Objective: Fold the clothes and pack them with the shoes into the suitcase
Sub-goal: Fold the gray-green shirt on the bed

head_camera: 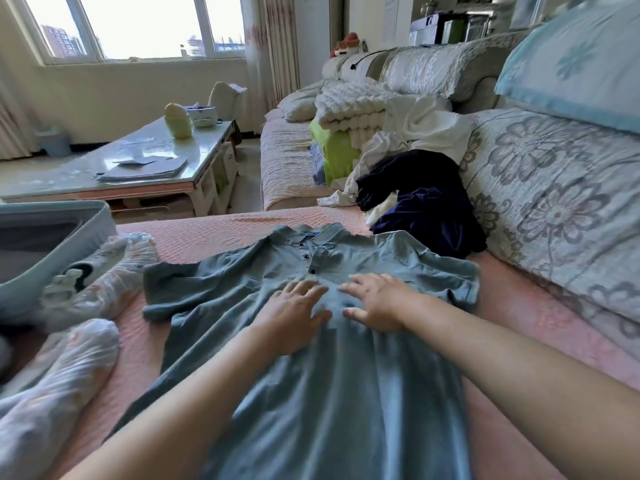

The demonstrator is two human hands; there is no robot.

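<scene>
A grey-blue polo shirt (339,393) lies spread face up on the pink sofa cover (540,306), collar away from me. My left hand (294,313) and my right hand (377,301) rest flat on its chest, fingers straight, side by side below the buttons. A dark navy garment (433,216) and white clothes (426,123) lie heaped beyond the shirt at the right. At the left are two shoes in plastic covers (104,275) (52,386). The open light-blue suitcase (83,237) sits at the left edge; its inside is mostly out of view.
A floral backrest cushion (554,202) runs along the right, with a blue pillow (581,64) above it. A glass coffee table (138,161) with papers and containers stands at the back left. Folded blankets (349,102) lie further along the sofa.
</scene>
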